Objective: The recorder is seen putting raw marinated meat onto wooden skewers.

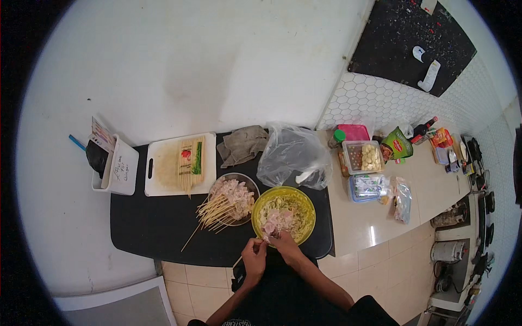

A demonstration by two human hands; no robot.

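Note:
My left hand [254, 260] pinches a bamboo skewer [237, 262], whose lower end sticks out below the palm. My right hand [286, 247] meets it at the near rim of a yellow bowl [312, 222], its fingertips closed on a piece of raw meat [267, 239]. More pale, chopped raw meat [278, 220] lies in the bowl among a shredded, yellowish mixture. Left of it, a metal bowl [258, 191] holds loaded meat skewers [233, 195], their bare sticks [216, 214] pointing towards me and to the left.
A white cutting board [163, 173] carries a packet of bamboo skewers [191, 163]. Behind the bowls are a grey cloth [244, 144] and a clear plastic bag [291, 153]. Food containers [363, 157] and packets crowd the beige counter [350, 228] at right. A white bin [128, 167] stands far left.

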